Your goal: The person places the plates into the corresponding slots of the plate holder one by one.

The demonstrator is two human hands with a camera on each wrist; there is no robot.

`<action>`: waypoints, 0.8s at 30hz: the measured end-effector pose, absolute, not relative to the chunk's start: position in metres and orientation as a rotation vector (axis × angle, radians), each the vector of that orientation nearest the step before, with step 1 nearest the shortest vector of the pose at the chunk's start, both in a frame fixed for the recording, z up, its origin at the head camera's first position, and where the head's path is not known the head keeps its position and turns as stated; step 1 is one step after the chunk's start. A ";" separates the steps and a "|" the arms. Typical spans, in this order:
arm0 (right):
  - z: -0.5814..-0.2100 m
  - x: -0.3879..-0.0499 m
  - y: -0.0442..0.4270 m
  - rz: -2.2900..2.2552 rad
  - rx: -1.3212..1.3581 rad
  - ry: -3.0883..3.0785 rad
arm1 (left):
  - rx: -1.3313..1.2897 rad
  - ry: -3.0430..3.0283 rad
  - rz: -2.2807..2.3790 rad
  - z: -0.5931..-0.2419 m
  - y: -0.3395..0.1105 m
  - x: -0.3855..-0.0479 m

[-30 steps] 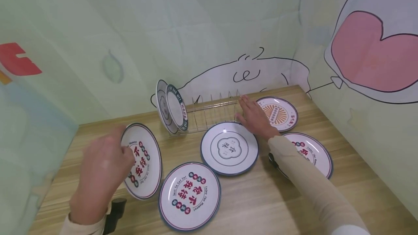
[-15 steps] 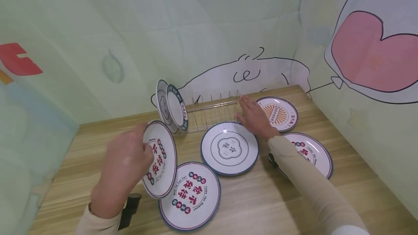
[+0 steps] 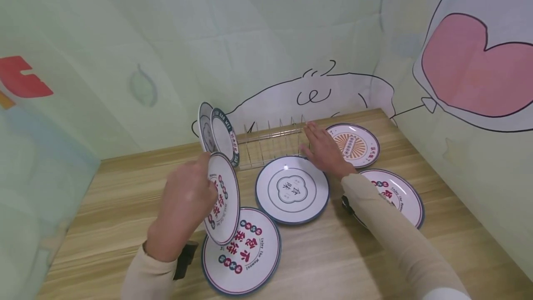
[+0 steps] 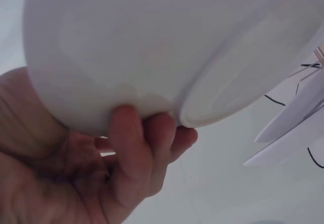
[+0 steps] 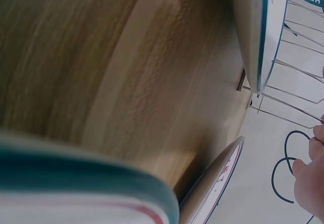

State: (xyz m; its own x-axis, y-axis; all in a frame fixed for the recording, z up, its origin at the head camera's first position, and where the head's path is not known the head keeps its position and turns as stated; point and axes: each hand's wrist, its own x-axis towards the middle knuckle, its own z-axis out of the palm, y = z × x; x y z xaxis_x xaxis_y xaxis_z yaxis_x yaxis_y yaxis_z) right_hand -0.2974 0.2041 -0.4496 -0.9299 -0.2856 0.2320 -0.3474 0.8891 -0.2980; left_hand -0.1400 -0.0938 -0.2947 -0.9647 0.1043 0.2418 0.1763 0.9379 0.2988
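- Pinching one plate by its edge: left hand (image 3: 189, 198) has the thumb on the face side and curled fingers on the underside, just in front of the rack's left end.
- That held plate (image 3: 226, 198) is tilted nearly on edge. White glossy face, dark rim, thin red line inside it, big red characters, small red and teal dots with tiny writing.
- Right hand (image 3: 329, 154) is at the right end of the wire rack (image 3: 270, 134), fingers laid fairly straight against it, thumb apart.
- Two plates stand upright in the rack's left end: a grey-patterned plate (image 3: 205, 126) and a green-banded plate (image 3: 224, 135).
- Flat on the table (image 3: 316, 263): a flower-outline plate (image 3: 292, 190) right in front of the rack, a red-lettered plate (image 3: 243, 263) further out front-left, a sunburst plate (image 3: 354, 146) just right of the rack, and a sleeve-covered plate (image 3: 401, 198) front-right of it.
- Left wrist cam shows what the head cam can't: the held plate's plain white underside with its raised ring, plus a gap to the rack's upright pair.
- Right wrist cam catches the rack's wires up close.
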 end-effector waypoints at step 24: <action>-0.449 -0.295 0.203 0.499 0.475 -2.878 | -0.222 -2.922 -0.463 -0.305 -0.064 -0.159</action>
